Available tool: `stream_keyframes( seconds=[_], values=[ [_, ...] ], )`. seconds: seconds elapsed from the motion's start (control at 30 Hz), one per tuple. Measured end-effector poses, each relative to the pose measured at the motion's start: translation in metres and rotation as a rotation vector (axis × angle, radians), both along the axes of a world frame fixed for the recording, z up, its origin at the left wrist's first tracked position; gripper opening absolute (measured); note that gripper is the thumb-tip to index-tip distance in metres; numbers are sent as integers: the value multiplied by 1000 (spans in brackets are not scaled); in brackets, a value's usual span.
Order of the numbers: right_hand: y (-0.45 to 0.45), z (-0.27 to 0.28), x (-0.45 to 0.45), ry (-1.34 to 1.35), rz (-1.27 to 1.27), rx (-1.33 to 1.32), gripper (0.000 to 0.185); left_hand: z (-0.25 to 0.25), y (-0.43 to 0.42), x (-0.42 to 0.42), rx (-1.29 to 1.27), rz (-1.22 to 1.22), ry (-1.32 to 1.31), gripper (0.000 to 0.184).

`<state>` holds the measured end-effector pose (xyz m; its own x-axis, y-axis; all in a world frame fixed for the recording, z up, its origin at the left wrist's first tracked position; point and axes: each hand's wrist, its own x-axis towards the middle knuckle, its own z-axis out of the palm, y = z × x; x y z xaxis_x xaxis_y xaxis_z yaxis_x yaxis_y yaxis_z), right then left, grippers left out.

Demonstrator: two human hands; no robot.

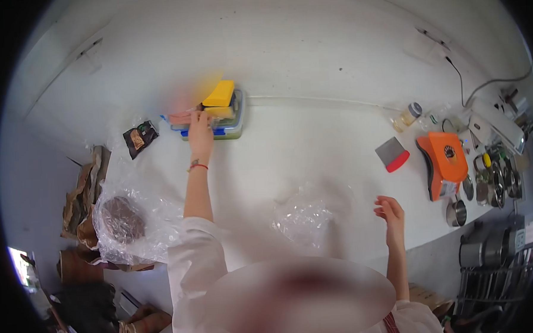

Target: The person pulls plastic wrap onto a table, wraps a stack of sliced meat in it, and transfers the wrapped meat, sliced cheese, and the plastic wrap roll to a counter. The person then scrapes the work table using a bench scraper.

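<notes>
My left hand (201, 132) reaches to the back left of the white table, its fingers closed at the front of a plastic box with blue clips (234, 131). On the box lie a yellow object (219, 94) and something pink (182, 117), partly blurred. What the fingers pinch is too small to make out. My right hand (390, 210) hovers over the right front part of the table, fingers apart and holding nothing. Crumpled clear plastic wrap (304, 223) lies between my arms. A dark mass in clear plastic (123, 219) sits left of my left forearm.
A black packet (140, 139) lies left of the box. At the right are a scraper with a red edge (392, 154), a lidded jar (407, 117), an orange device (446, 163) and a small metal cup (456, 213). A cable runs along the back right.
</notes>
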<state>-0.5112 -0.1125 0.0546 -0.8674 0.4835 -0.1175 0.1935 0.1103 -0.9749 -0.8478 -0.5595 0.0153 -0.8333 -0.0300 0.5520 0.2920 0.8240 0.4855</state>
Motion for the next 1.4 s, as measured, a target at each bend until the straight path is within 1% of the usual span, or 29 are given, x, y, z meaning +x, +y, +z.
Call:
stream_keyframes(
  seconds=[0.1,0.17,0.23,0.3,0.33,0.37,0.4,0.47,0.53,0.63,0.7,0.73,0.77,0.8,0.83,0.87,0.9,0.93,1.0,1.03,1.07,1.1,1.13,1.17,1.23,1.27,1.3,1.37,1.4],
  values=[
    [25,-8,70,5,-225,-28,24,-2,-9,-12,-233,-8,34,23],
    [27,-22,111,-27,-324,-62,22,-10,-10,-8,-304,-31,-11,28],
    [21,-38,149,-54,-344,-119,22,-20,-6,2,-228,7,95,40],
    [13,-50,181,-79,-363,-177,22,-20,1,22,-288,23,258,49],
    [9,-55,195,-80,-388,-184,22,-15,7,34,-210,0,283,61],
    [0,-53,207,-86,-433,-192,21,5,27,65,-184,127,148,71],
    [-7,-52,219,-63,-465,-182,20,2,34,80,-335,180,343,77],
    [-15,-51,247,-50,-535,-91,18,27,63,125,-134,30,407,72],
    [-19,-54,287,-112,-615,-21,18,49,110,181,-93,-107,442,64],
    [-33,-47,351,-257,-791,-42,34,52,202,284,-33,-486,345,61],
    [-48,-57,387,-57,-945,-42,41,24,275,374,181,-982,27,69],
    [-57,-51,399,103,-981,-87,42,5,306,428,308,-1287,-283,75],
    [-65,-33,398,385,-1028,-149,42,-15,330,482,396,-1548,-627,80],
    [-75,-12,407,673,-1051,-182,42,-28,348,537,340,-1831,-831,89],
    [-88,-4,432,821,-917,-415,40,-29,356,605,475,-2016,-1223,89],
    [-97,-1,452,969,-749,-632,38,-21,360,660,383,-2119,-1374,80],
    [-105,-11,467,1105,-711,-619,42,-15,359,706,276,-2209,-1523,73],
    [-111,-13,493,1144,-779,-591,42,-25,360,741,207,-2169,-1620,67],
    [-129,-17,543,724,-1450,-451,48,-67,360,804,62,-2164,-1726,62],
    [-144,-19,557,745,-1502,-454,48,-92,356,831,-17,-2333,-1473,65],
    [-156,-20,572,635,-1704,-226,48,-103,351,857,-65,-2475,-1206,68],
    [-167,-20,585,500,-1872,12,48,-95,343,873,-85,-2492,-1218,68],
    [-177,-20,598,348,-2008,254,49,-80,334,886,-256,-2530,-1507,67],
    [-186,-24,614,344,-2017,252,49,-71,326,901,-437,-2527,-1802,66],
    [-201,-35,646,-13,-2064,868,46,-73,310,932,-323,-2840,-1417,50],
    [-211,-36,662,-242,-2043,1001,41,-73,313,940,-551,-2877,-1397,56],
    [-221,-34,679,-472,-2001,1131,37,-63,321,951,-554,-2867,-1395,56],
    [-246,-42,696,-783,-2153,984,19,-41,344,974,-510,-3114,-587,53],
    [-256,-42,705,-703,-2327,810,14,-50,358,986,-539,-3052,-720,53]
  ],
)
